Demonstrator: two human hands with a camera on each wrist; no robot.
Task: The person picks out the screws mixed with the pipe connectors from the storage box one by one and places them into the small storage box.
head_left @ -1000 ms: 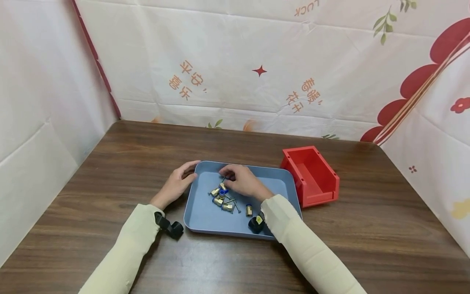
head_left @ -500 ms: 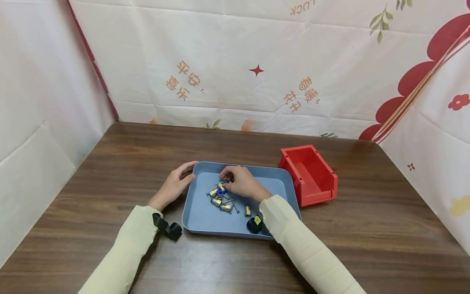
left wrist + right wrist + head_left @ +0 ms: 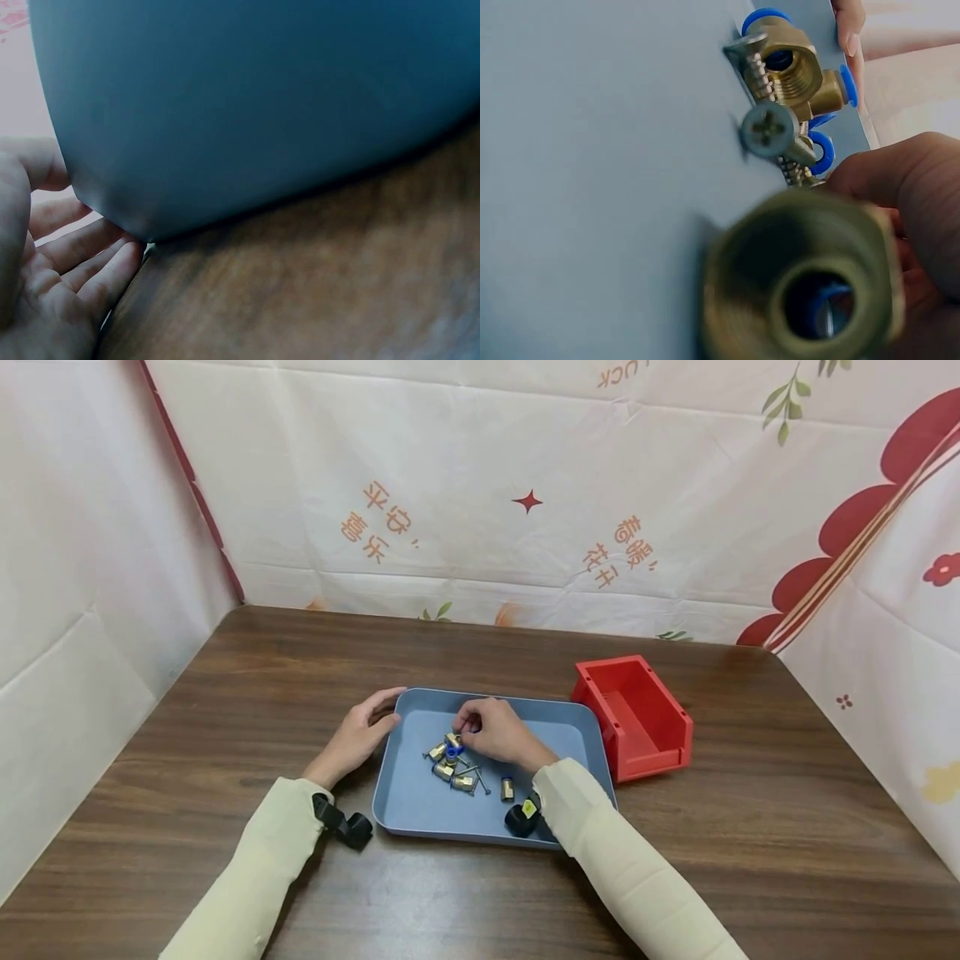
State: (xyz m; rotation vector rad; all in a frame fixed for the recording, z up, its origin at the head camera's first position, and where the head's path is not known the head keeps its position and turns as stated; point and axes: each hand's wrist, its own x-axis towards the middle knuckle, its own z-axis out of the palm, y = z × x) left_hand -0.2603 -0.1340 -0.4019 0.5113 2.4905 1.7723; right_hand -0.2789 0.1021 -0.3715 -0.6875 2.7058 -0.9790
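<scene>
The tray (image 3: 420, 810) is grey-blue; in it, gold-and-blue fittings (image 3: 462, 783), silver screws (image 3: 482, 781). Right of it, a red bin (image 3: 654, 766); beneath, a brown wood-grained table (image 3: 420, 902); behind, white, orange-lettered cloth (image 3: 465, 460).

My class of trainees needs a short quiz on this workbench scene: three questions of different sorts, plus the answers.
1. True or false: the red bin stands outside the blue tray.
2. Fill in the missing word: in the right wrist view, the screw whose head faces the camera has a ____-shaped recess.
3. Choose one. Where is the left hand?
A: inside the red bin
B: at the edge of the blue tray
C: on the screw

Key: 1 true; 2 cross; 3 B
</scene>
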